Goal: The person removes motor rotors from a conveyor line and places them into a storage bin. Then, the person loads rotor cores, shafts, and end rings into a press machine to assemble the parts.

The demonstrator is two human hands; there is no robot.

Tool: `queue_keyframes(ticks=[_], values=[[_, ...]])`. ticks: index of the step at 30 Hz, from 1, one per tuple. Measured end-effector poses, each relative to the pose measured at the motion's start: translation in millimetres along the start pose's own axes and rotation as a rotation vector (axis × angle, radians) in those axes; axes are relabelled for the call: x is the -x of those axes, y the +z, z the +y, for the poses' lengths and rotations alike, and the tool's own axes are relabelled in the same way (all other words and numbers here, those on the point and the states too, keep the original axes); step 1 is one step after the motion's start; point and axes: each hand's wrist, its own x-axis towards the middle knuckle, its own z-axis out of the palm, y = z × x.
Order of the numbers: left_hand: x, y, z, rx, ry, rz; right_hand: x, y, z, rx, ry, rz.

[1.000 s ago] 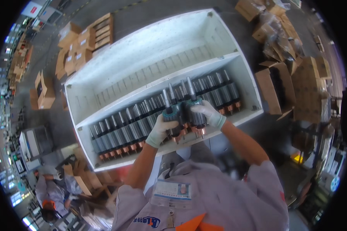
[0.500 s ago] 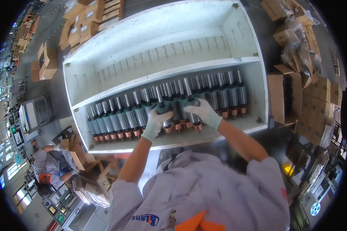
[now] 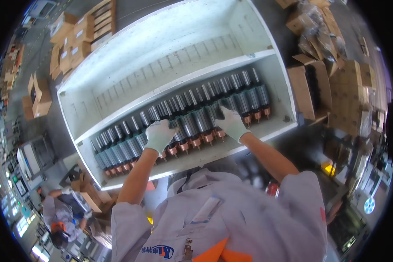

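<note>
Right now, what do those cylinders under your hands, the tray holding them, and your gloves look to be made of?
The cylinders: apparently metal, with dull grey bodies, shiny steel-like shafts and copper-coloured ends. The tray: a white, matte, scuffed rigid box, plastic or painted board; I cannot tell which. The gloves on the left hand and right hand: white knitted fabric, apparently.

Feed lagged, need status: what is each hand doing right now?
Left hand: resting flat on the rotors, grip cannot be told.
Right hand: the same.

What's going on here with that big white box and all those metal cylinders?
A person in white gloves leans over a large white tray split into two compartments. The near compartment holds a row of grey motor rotors with copper ends. The left hand and right hand both rest on rotors mid-row. The far compartment looks empty. Cardboard boxes stand around.
</note>
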Motion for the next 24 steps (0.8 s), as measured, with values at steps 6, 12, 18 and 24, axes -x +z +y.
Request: queue_keyframes(ticks=[6,12,18,24], values=[[-11.8,18.1,14.5,-0.001,0.525,0.409,35.6,28.0,-5.6,0.035,-0.05,0.128],[-14.6,14.0,2.6,-0.104,0.643,0.3,144.0,49.9,-87.7,-0.366,-0.107,0.552],[42.4,31.0,68.1,0.327,1.044,0.362,304.4,123.4,-70.8,-0.429,0.067,0.643],[229.5,148.3,119.8,0.396,1.225,-0.73,490.0,214.6,-50.1,-0.655,0.331,1.058]])
